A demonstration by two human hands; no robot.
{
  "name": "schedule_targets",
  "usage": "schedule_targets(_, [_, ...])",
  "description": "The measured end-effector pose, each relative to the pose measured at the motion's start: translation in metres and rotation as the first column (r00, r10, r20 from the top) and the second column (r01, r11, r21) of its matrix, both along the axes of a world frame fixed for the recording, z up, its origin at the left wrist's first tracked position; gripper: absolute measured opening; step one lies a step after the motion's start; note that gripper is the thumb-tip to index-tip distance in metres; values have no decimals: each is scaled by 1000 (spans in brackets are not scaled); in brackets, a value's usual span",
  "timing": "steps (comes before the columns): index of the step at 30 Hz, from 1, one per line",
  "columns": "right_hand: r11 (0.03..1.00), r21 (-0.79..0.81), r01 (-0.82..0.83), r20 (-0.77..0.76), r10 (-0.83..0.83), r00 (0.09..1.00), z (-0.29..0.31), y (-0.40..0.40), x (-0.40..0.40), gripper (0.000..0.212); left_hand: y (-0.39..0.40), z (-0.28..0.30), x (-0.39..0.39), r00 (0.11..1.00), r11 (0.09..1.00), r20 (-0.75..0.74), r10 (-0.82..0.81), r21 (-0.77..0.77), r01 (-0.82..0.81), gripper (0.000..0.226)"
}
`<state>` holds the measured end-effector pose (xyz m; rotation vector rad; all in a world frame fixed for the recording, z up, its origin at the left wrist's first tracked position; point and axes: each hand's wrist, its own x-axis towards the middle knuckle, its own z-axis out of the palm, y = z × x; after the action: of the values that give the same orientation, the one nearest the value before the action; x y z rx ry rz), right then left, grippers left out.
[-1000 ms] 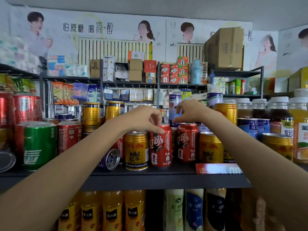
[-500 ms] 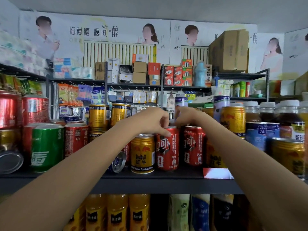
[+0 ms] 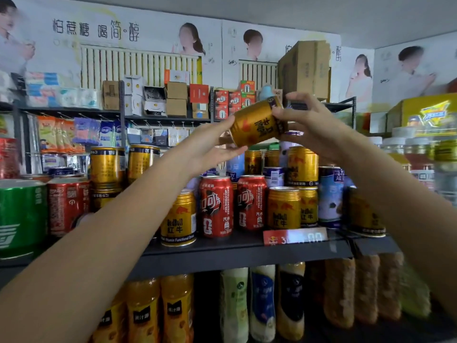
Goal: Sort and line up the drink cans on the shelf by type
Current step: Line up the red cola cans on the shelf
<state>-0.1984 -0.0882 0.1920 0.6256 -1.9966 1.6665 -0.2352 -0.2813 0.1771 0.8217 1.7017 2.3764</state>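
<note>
A short gold metal drink can is held in the air above the dark shelf, tipped nearly on its side w/ long axis slanting, one end up-right, other end down-left (label reads upside down). The right hand grips its upper-right end, fingers curled round it. The left hand, fingers fairly straight, touches the lower-left end, above the two upright red cola cans.

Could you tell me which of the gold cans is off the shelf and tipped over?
The gold can held between the left hand and right hand: tilted in the air, while the others stand upright on the shelf.
</note>
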Motion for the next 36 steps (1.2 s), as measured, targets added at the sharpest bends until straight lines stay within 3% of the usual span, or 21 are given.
schedule_targets(5, [885, 401, 235, -66, -228, 971, -19, 10, 17, 85, 36, 17, -3, 925, 964, -334, 180, -128, -234, 47])
schedule_targets(9, [875, 312, 369, -137, -343, 929, -43, 17, 3, 96, 56, 15, 3, 836, 927, -505, 212, -167, -336, 39])
schedule_targets(10, [875, 278, 395, -129, -374, 919, -49, 19, 1, 95, 54, 11, 2, 789, 889, -571, 225, -212, -407, 33])
schedule_targets(13, [841, 304, 447, -79, -445, 892, -64, 22, -2, 99, 41, -9, -11, 598, 597, -788, 145, -413, -688, 21])
schedule_targets(16, [749, 437, 499, -85, -517, 852, -69, 19, -2, 110, 32, -32, -25, 568, 313, -822, -21, -545, -778, 24])
schedule_targets(18, [676, 498, 542, -120, -566, 816, -69, 14, -4, 112, 30, -43, -29, 531, 211, -844, -77, -534, -818, 25])
schedule_targets(23, [502, 577, 644, -246, -645, 723, -74, 0, -15, 116, 31, -51, -31, 376, 132, -920, -111, -388, -912, 22])
schedule_targets(27, [429, 595, 680, -302, -664, 684, -78, -6, -20, 111, 35, -51, -31, 270, 86, -956, -118, -281, -956, 19])
schedule_targets(36, [274, 619, 736, -415, -681, 603, -79, -19, -28, 103, 39, -51, -39, 252, -44, -962, -104, -249, -968, 23])
